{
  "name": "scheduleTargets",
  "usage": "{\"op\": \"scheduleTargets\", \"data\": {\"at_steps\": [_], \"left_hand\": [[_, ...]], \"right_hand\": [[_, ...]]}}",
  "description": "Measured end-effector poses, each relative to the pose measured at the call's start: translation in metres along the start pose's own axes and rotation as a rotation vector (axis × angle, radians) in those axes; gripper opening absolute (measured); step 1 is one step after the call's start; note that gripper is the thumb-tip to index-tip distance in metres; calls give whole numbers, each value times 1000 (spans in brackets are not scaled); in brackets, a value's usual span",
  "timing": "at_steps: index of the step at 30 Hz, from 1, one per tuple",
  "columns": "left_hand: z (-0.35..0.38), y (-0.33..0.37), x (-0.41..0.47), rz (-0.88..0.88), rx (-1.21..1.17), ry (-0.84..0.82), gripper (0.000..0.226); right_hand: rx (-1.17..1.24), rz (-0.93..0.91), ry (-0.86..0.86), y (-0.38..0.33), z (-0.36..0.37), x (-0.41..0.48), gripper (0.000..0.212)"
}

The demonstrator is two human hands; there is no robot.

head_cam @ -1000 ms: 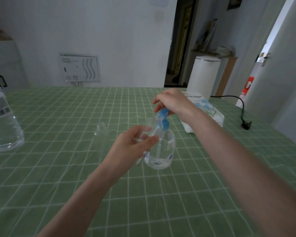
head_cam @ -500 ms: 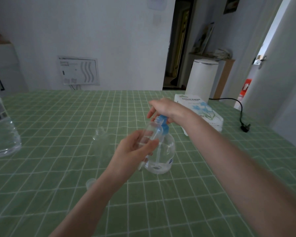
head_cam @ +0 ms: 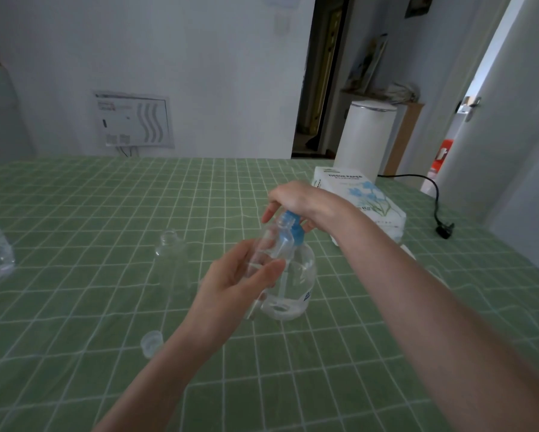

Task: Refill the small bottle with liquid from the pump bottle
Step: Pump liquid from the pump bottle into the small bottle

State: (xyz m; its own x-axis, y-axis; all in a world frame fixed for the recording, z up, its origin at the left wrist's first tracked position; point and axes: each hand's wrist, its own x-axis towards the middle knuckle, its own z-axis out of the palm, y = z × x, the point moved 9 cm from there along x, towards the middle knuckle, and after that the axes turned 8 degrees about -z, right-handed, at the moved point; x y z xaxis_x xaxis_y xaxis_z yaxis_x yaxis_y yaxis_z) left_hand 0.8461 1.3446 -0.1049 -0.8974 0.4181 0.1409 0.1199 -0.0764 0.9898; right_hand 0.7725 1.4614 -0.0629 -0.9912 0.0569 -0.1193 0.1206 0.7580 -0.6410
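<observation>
The tablecloth (head_cam: 90,213) is soft green, crossed by a grid of thin pale lines. The pump bottle (head_cam: 299,275) is clear, with a bright blue pump head (head_cam: 293,226) and a scrap of blue print low on its side. The small bottle (head_cam: 271,244) is clear and colourless, as are the second bottle (head_cam: 171,257) and the loose cap (head_cam: 151,341). The tissue box (head_cam: 364,194) is white with pale blue flowers. The cable (head_cam: 433,194) is black, the bin (head_cam: 368,132) white, and the wall panel (head_cam: 134,120) white with grey wavy stripes

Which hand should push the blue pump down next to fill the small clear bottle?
Right. The right hand holds the blue pump head of the round clear pump bottle, while the left hand grips the small clear plastic bottle up against it.
</observation>
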Motion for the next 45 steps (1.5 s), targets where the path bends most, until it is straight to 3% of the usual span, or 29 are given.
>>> {"op": "scheduleTargets", "data": {"at_steps": [20, 29, 34, 45], "left_hand": [[-1, -4, -1, 15, 21, 6, 18], [0, -6, -3, 8, 11, -5, 32], [0, -11, -5, -1, 20, -6, 19], [1, 1, -3, 8, 3, 9, 22]], "right_hand": [[-85, 10, -30, -4, 2, 4, 37], [-30, -41, 32, -1, 2, 5, 42], [8, -48, 20, 1, 10, 3, 43], [-99, -64, 10, -12, -4, 8, 38]]}}
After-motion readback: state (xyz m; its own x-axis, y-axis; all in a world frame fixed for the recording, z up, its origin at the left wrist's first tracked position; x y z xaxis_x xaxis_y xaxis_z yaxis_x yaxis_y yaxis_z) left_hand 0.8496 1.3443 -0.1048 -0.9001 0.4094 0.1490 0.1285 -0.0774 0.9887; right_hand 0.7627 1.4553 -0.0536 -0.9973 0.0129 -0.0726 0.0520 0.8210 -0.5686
